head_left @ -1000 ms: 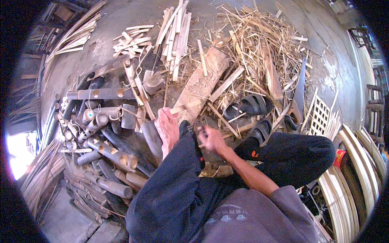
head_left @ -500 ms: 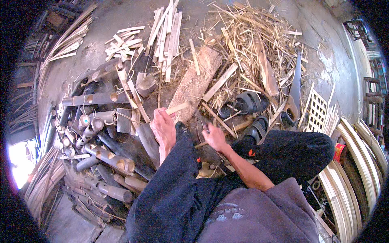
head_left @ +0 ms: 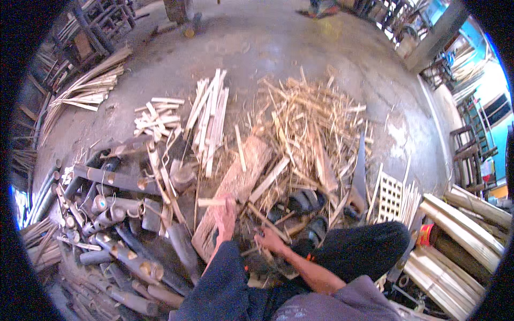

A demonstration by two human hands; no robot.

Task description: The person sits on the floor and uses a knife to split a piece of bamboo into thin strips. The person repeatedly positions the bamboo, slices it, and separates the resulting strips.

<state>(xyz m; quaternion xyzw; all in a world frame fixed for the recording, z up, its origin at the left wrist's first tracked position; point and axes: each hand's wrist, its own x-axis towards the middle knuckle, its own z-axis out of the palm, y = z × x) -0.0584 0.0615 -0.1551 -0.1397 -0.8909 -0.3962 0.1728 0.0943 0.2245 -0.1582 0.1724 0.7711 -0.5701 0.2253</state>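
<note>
The left hand (head_left: 226, 218) grasps a short pale strip (head_left: 209, 202) of wood or bamboo, which juts out to the left above the near half of a thick wooden plank (head_left: 247, 160). The right hand (head_left: 271, 240) is just to the right and a little nearer, fingers bent; that spot is blurred and dark, so I cannot tell whether it is clenched on something or free. A narrow loose strip (head_left: 240, 150) lies along the plank's far half. Beyond the plank to the right spreads a tangled heap of shavings (head_left: 300, 115), and farther off to the left are a pile of short strips (head_left: 157, 117) and, beside it, a stack of longer strips (head_left: 210, 120). Dark sandals (head_left: 307, 201) are to the right of the plank, on the near side of the heap. Right of them is a handsaw (head_left: 360, 171), its blade pointing to the far side, and next to that a pale lattice panel (head_left: 388, 196). Cut bamboo tubes (head_left: 132, 257) are piled on the near left. On the near right, long pale slats (head_left: 458, 219) lie in bundles near a red-and-yellow object (head_left: 424, 235).
</note>
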